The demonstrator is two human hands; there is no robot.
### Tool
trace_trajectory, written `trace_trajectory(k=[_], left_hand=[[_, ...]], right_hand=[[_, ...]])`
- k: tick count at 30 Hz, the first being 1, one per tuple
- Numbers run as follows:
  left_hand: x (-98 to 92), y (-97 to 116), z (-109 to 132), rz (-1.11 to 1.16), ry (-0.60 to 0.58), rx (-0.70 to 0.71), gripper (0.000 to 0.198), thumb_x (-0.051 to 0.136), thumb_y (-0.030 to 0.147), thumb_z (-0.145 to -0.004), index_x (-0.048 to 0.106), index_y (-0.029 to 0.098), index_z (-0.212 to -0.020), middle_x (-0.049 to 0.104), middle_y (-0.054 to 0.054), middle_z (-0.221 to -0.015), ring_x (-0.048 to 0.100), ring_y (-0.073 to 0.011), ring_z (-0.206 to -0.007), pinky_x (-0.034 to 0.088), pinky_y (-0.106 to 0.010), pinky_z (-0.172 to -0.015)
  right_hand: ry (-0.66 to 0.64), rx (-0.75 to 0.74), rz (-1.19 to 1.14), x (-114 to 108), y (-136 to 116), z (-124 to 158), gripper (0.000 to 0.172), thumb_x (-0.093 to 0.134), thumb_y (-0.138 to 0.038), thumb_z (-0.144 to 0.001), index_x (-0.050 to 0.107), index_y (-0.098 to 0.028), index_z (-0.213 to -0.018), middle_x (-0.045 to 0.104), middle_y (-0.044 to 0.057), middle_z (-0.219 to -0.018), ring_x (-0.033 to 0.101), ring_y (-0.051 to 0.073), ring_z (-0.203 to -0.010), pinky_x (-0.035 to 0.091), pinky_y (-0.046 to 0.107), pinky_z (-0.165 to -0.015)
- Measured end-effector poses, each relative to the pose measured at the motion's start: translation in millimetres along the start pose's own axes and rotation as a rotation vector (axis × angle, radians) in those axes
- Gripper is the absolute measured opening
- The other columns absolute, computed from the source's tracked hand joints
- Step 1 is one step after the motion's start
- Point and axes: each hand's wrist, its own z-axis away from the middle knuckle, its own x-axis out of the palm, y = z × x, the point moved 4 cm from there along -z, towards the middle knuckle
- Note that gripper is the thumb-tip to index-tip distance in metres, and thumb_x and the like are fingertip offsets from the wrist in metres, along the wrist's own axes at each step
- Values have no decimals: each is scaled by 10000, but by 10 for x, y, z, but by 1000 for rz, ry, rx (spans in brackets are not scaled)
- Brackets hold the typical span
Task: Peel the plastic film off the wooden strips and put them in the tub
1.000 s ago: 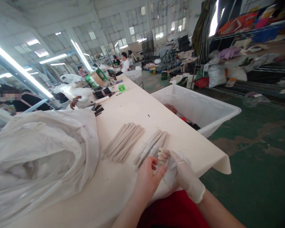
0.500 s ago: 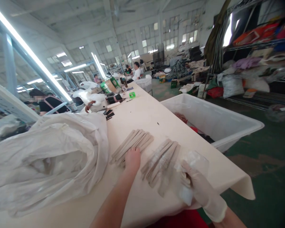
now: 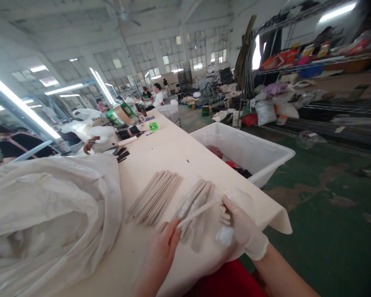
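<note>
Beige flat strip spans between left hand and gloved right hand.

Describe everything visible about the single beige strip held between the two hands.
The thin flat beige strip looks like wood or stiff card, long and narrow. It lies slanted just above the white table, over the nearer pile of similar strips. The bare left hand pinches its near end; the white-gloved right hand meets its far end.
</note>
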Motion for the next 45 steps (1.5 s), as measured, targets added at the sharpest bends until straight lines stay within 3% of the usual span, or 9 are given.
trace_trajectory(k=[6, 14, 19, 23, 28, 30, 34, 40, 45], left_hand=[[-213, 131, 144, -155, 3, 32, 349, 396, 337, -949, 625, 214, -1182, 654, -63, -869, 648, -200, -795, 527, -295, -698], [-239, 178, 147, -370, 2, 50, 330, 476, 329, -921, 619, 232, -1202, 651, -61, -857, 637, -253, -792, 513, -374, -703], [-7, 273, 115, -49, -77, -37, 340, 482, 294, -908, 600, 232, -1221, 659, -65, -970, 620, -226, -895, 486, -332, -786], [133, 188, 163, 300, -203, -251, 433, 435, 382, -902, 550, 170, -1261, 637, -30, -799, 593, -174, -722, 462, -273, -671], [143, 196, 153, 444, -111, -344, 459, 412, 437, -872, 586, 147, -1181, 588, -17, -722, 542, -173, -684, 422, -277, -652], [146, 192, 172, 484, -77, -357, 402, 446, 456, -851, 628, 162, -1056, 546, 10, -650, 504, -158, -625, 380, -259, -594], [244, 197, 215, 478, -78, -370, 297, 497, 453, -834, 603, 178, -859, 469, 49, -561, 439, -129, -543, 295, -240, -530], [496, 326, 80, 472, -39, -330, 241, 430, 368, -879, 561, 167, -854, 626, -30, -753, 574, -170, -719, 405, -266, -646], [576, 303, -109, 297, -11, -348, 237, 429, 318, -899, 594, 150, -923, 683, -73, -833, 638, -207, -795, 454, -309, -715]], right_hand=[[-136, 51, 30, 82, 36, 90, 470, 732, -546, -703, 497, -173, -542, 355, -67, -433, 222, 56, -393, 151, 230, -417], [-113, -56, 473, 164, 19, 256, 463, 702, -596, -708, 623, -158, -578, 511, -10, -514, 365, 99, -483, 274, 253, -481], [-208, 4, 404, 377, 266, 338, 411, 770, -569, -625, 650, -177, -605, 590, 4, -572, 472, 136, -536, 384, 272, -554], [-159, 2, 441, 338, 317, 320, 437, 762, -588, -626, 603, -193, -532, 501, -25, -464, 436, 128, -472, 402, 278, -538], [-233, -64, 364, 380, 408, 345, 372, 789, -533, -630, 726, -225, -829, 691, 50, -806, 613, 237, -826, 479, 343, -794], [-213, -45, 264, 331, 380, 332, 362, 764, -545, -657, 728, -220, -813, 687, 47, -749, 623, 239, -785, 497, 343, -752], [28, -7, 41, 179, 299, 283, 397, 716, -571, -693, 719, -199, -835, 656, 26, -652, 616, 201, -657, 494, 299, -624], [-70, 104, -45, 362, 663, 338, 418, 787, -571, -594, 672, -178, -679, 572, 4, -513, 546, 168, -506, 458, 288, -526], [7, 7, 21, -9, 473, 218, 457, 626, -655, -724, 609, -211, -619, 420, -46, -387, 402, 129, -365, 380, 269, -398]])
